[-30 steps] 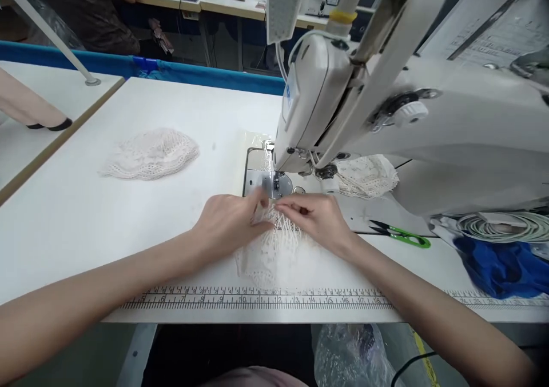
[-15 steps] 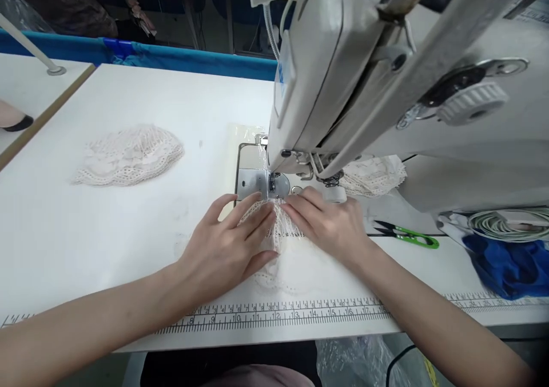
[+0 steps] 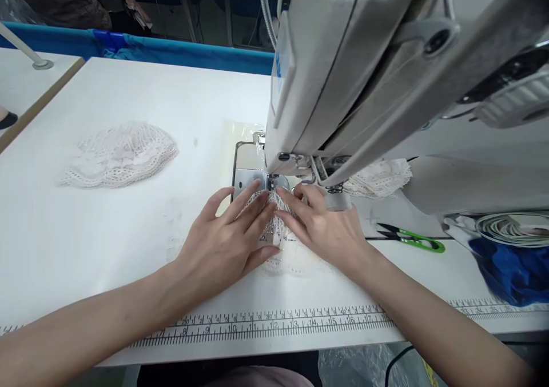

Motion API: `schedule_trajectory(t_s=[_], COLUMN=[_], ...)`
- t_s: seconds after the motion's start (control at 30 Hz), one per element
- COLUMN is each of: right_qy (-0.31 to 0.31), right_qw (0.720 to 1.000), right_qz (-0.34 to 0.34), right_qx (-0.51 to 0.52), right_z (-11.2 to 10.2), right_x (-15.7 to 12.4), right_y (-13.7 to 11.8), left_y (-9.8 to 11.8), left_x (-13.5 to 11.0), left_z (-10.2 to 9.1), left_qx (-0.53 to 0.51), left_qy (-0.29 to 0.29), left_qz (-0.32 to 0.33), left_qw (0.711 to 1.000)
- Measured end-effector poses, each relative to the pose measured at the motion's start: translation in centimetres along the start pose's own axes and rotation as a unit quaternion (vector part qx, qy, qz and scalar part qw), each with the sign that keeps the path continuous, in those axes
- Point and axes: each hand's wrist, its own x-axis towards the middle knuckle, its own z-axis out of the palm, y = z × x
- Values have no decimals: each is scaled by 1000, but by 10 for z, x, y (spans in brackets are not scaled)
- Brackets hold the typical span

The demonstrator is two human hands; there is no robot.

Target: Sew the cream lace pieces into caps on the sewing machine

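Fingers point(image 3: 256, 214) of the left hand point(image 3: 218, 244) are stretched out and a little apart, pressing down on the lace point(image 3: 278, 235) without closing around it; the thumb lies apart from them, toward the table's front edge. On the right hand point(image 3: 332, 230), the index finger and thumb reach the lace from the other side, tips near each other; whether they pinch it or only press, I cannot tell.

The lace lies gathered between the two hands, in front of the presser foot point(image 3: 271, 182), its far end right at the foot and its paler, scalloped end spread toward the front edge of the table point(image 3: 128, 227). A ruler point(image 3: 274, 325) runs along that front edge, clear of the lace. The sewing machine point(image 3: 317, 72) rises over the right hand, and its needle plate point(image 3: 249, 178) shows just beyond the left fingertips.

Toward the table's left edge lies a lace pile point(image 3: 122, 155), well apart from the left hand. More lace pieces point(image 3: 380, 178) lie beyond the right hand, partly hidden by the machine. Green snips point(image 3: 414, 239) rest to the right of the right wrist, and farther right a blue cloth point(image 3: 506, 272) lies beside coiled tubing point(image 3: 514, 230).
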Motion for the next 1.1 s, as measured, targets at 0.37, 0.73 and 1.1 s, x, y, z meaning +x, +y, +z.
schedule_trajectory(t_s=[0.37, 0.73, 1.1], right_qy=[-1, -10, -21], right_qw=[999, 999, 1000], right_qz=[6, 16, 23], right_qx=[31, 29, 5], right_z=[5, 3, 3], right_x=[2, 2, 3], right_y=[5, 4, 5], left_y=[0, 0, -3], left_x=[3, 3, 5], left_z=[1, 1, 3], left_qx=[14, 12, 3], left_qy=[3, 0, 3], left_qz=[-13, -16, -25], left_qw=[1000, 1000, 1000])
